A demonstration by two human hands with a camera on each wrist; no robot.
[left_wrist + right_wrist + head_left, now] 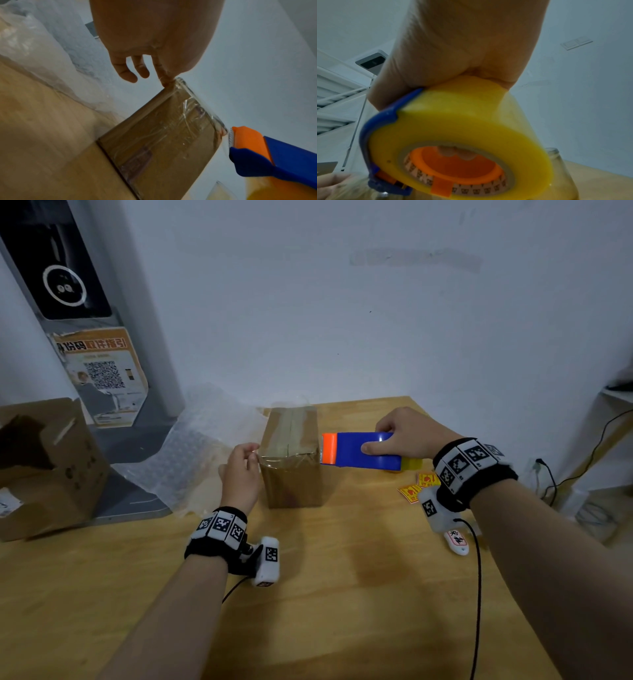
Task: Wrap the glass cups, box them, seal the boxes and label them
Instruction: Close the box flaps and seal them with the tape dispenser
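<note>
While the right hand [409,436] wraps its fingers around the blue-and-orange tape dispenser with its yellow roll [361,451], its serrated edge sits just beside the small brown cardboard box [291,460] on the wooden table [342,594], likely to cut the strip. The left hand [239,477] pinches clear tape at the box's near top corner, seemingly anchoring it.

Left hand [240,474] sits at nine o'clock, forearm reaching in from six, thumb and forefinger pinched together, other fingers [127,73] hanging loose. Right hand [407,434] at two o'clock, wrist banded, thumb flat on top, fingers wrapped round what it grips.
</note>
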